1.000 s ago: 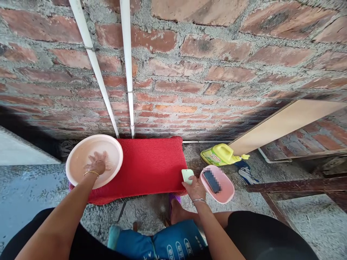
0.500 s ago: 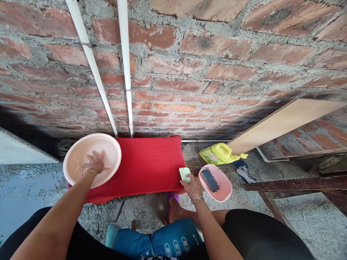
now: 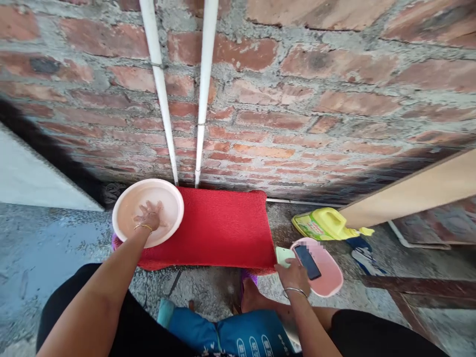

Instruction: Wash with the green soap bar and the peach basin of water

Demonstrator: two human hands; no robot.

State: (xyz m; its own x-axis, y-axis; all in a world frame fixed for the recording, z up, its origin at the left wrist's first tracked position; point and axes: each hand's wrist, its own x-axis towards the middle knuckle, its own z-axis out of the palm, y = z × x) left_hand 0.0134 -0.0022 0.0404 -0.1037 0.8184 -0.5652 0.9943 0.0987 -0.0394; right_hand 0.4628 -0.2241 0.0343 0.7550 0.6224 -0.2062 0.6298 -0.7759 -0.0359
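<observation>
Where the brick wall (image 3: 297,99) meets the rough concrete floor (image 3: 55,248), we list first a red mat (image 3: 219,228) laid flat against the foot of the wall, directly below two white pipes (image 3: 203,94) that run down the brickwork. On the mat's left end sits a pale pink basin (image 3: 173,198), round and shallow, holding water. Our left hand (image 3: 149,216) lies inside it, fingers spread wide and flat in the water, gripping nothing; a thin gold bangle (image 3: 143,227) circles the wrist. Off the mat's right front corner we record a green bar of soap (image 3: 283,255), held at its near edge by the fingers of our right hand (image 3: 295,274), which close on it; a silver bangle (image 3: 295,290) rides that wrist. Just beside the soap, touching or nearly touching the hand, stands a small pink dish (image 3: 329,277) with a dark phone (image 3: 307,262) lying aslant across its left rim. Behind the dish, near the wall, a yellow detergent jug (image 3: 325,223) lies on its side. To its right a pale board (image 3: 416,191) leans against the brickwork, and a blue-and-white sandal (image 3: 362,255) rests on the floor beneath it. At the bottom edge we note blue printed cloth (image 3: 238,337) between our knees.
</observation>
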